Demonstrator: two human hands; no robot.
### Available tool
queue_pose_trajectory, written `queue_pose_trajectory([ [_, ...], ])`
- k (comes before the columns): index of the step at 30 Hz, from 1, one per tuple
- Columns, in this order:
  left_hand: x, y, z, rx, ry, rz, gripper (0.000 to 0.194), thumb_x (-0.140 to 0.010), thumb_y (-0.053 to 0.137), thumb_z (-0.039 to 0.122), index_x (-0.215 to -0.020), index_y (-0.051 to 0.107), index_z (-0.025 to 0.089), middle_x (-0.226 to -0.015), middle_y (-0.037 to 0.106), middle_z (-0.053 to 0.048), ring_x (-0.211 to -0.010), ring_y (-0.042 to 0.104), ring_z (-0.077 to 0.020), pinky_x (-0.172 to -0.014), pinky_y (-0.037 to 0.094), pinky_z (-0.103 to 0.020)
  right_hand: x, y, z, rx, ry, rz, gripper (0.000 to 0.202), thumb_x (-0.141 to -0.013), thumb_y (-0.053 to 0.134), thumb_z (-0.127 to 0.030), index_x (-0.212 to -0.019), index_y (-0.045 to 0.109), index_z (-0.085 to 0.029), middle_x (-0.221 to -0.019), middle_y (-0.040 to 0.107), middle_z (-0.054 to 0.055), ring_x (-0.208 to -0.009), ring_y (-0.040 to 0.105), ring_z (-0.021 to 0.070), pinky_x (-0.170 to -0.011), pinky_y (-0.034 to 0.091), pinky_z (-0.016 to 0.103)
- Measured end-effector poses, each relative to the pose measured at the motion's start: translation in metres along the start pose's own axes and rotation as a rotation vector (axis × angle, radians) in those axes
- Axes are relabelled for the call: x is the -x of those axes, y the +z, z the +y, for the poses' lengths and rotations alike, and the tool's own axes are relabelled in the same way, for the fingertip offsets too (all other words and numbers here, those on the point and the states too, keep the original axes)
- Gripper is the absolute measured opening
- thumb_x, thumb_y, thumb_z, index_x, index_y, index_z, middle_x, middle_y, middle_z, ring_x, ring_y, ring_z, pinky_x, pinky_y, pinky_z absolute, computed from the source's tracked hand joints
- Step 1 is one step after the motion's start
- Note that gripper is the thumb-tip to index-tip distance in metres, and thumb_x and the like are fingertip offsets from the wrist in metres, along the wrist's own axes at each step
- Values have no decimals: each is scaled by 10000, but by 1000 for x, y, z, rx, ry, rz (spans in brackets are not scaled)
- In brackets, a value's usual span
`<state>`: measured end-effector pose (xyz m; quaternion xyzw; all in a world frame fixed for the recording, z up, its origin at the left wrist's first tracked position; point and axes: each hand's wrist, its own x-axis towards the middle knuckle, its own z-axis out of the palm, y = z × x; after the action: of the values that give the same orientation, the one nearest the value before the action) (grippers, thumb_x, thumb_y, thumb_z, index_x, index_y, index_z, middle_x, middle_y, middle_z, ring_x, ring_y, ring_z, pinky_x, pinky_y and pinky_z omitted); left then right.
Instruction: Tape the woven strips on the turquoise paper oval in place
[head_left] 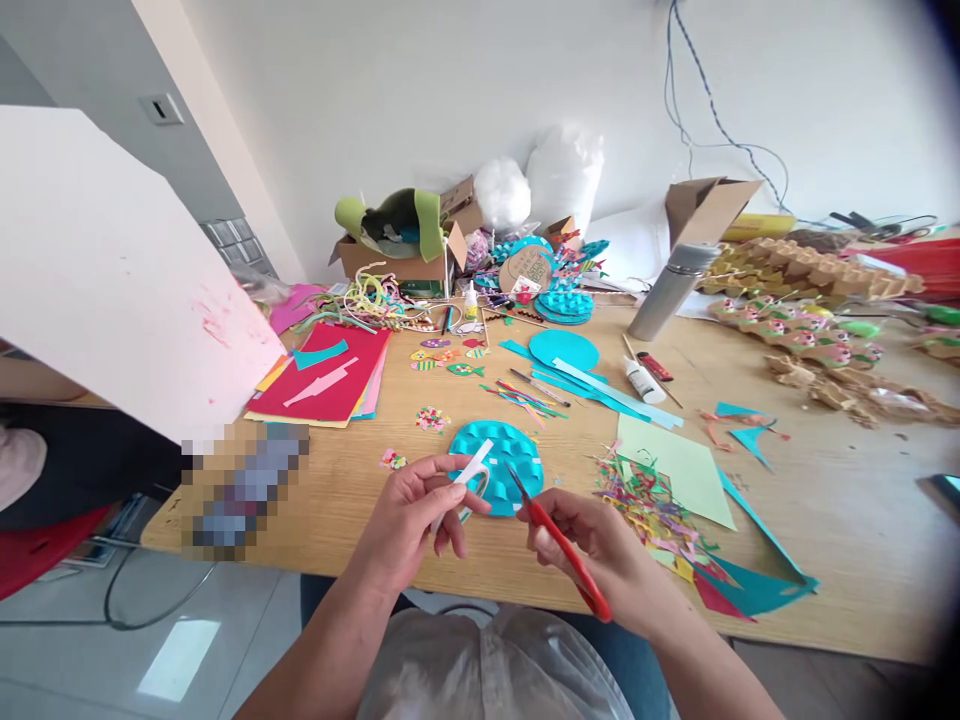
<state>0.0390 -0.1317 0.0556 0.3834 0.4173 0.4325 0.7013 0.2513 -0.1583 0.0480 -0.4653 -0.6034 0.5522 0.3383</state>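
Observation:
My left hand (420,515) pinches a white strip (474,462) that looks like tape, its free end pointing up and a curved part hanging by the fingers. In my right hand (592,545) are red-handled scissors (562,545), their dark tips directed up and left towards the strip without touching it. Below and behind both hands lies a round blue paper disc (517,440) covered with raised loops and a few small white pieces. Small colourful paper scraps (433,419) sit just beyond it to the left.
Red paper sheets (330,385) lie at the left, a blurred phone-like object (251,490) nearer the edge. Shredded paper (649,510), a pale green sheet (679,470), a grey bottle (671,290) and egg cartons (817,265) are at the right. A white board (127,270) stands left, beside a seated person.

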Motion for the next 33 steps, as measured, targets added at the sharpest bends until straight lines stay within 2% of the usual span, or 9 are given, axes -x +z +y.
queue_pose_trajectory([
  [6,7,3,-1,-95,2,-3,416,-709,735,364,-1036,682,113,-710,741,-74,-338,544,-84,-331,250,-173,0,7,0,126,24,16,384,-797,670,-527,-801,641,-145,-653,494,-19,-621,409,109,-546,319,234],
  [18,15,5,-4,-150,5,-30,400,-723,714,358,-1041,705,115,-710,741,-81,-325,497,-62,-337,283,-177,7,9,2,81,-6,38,444,-794,635,-593,-740,668,-154,-601,543,0,-555,496,113,-478,396,211],
  [29,15,4,-8,-166,1,-50,402,-744,710,360,-1061,698,114,-729,743,-83,-330,495,-57,-339,302,-175,8,8,6,48,55,24,391,-809,639,-535,-730,591,-154,-608,500,-21,-546,452,96,-502,399,213],
  [33,14,3,-9,-170,-7,-46,401,-748,711,367,-1062,698,118,-738,746,-86,-333,502,-60,-336,301,-174,8,8,6,23,68,28,375,-776,681,-517,-720,588,-157,-595,475,-31,-543,436,94,-494,394,210],
])
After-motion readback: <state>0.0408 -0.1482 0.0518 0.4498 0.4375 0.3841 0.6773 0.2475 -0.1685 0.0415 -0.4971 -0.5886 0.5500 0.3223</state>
